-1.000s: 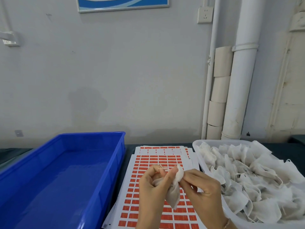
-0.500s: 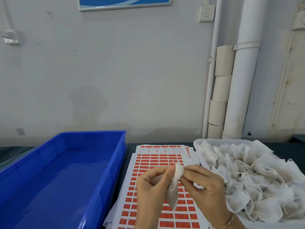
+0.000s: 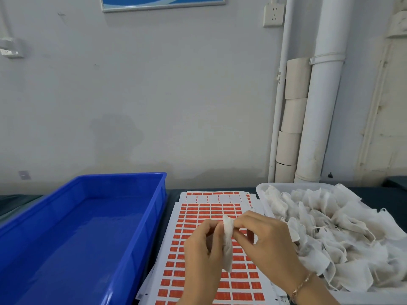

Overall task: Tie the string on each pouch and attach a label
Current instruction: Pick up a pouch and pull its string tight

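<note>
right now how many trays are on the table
2: a blue tray left of the label sheets, and a white tray on their right, heaped with pouches. No other shows; the frame edges may hide more.

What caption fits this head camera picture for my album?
Left hand and right hand pinch a white pouch over orange labels, between a blue bin and a pouch tray.

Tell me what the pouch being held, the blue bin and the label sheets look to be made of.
Pouch: thin white cloth, likely gauze or non-woven, matte; it crumples and droops limply. Blue bin: rigid moulded plastic, glossy; its floor shows soft reflections. Label sheets: paper, it seems, white backing with orange-red stickers; they lie flat and fanned in a stack.
</note>
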`<state>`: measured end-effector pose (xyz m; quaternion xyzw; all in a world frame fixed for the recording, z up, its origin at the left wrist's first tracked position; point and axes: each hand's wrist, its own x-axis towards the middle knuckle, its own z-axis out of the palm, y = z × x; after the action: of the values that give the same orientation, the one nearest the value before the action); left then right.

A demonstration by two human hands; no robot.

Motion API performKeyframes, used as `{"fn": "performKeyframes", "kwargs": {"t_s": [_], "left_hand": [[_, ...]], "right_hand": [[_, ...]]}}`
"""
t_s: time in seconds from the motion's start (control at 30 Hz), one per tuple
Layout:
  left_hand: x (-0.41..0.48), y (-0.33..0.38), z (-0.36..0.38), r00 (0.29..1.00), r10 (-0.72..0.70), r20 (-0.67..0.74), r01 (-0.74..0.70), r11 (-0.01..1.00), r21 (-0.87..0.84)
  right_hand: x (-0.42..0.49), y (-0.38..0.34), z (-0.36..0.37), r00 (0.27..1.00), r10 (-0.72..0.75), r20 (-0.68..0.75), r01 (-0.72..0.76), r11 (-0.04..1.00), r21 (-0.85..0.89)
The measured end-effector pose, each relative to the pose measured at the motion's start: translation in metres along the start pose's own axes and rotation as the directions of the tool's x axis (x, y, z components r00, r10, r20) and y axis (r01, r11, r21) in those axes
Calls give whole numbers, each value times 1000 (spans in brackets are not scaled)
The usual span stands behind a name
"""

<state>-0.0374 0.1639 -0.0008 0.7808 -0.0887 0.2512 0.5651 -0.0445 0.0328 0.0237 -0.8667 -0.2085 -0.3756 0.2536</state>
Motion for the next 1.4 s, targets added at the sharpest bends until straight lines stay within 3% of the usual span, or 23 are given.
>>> {"fn": "performKeyframes", "kwargs": {"t_s": [0.17,0.33,0.53,0.67,0.9,1.17,1.23,1.3,1.33,1.4], "left_hand": [[4,-7,-2,985,-159,-60,145,969,-199],[8,-8,-11,972,-235,15,226,913,-339],[8,-6,-12,966,-224,131,254,919,-301],[10,10,-12,929,-191,316,288,910,-298],[8,7,-14,978,-143,151,175,958,-228],[3,2,-19,990,-140,25,142,981,-130],[0,-2,-22,987,-161,16,162,981,-105],[-4,-9,-27,978,-208,14,208,974,-91],[-7,-14,-30,971,-239,11,239,967,-88],[-14,-23,-35,954,-298,22,299,950,-88]], "right_hand": [[2,4,-4,982,175,71,-182,976,118],[5,12,-10,968,242,68,-250,949,193],[17,9,-9,970,227,-82,-210,961,178],[28,2,0,982,190,-14,-184,967,173],[27,8,0,987,162,12,-162,984,70],[22,5,0,981,190,40,-194,976,99],[14,3,0,972,216,92,-226,967,117],[-5,5,0,929,275,249,-311,943,117],[-16,4,0,871,305,384,-370,923,106],[-51,10,0,678,327,658,-498,863,84]]}}
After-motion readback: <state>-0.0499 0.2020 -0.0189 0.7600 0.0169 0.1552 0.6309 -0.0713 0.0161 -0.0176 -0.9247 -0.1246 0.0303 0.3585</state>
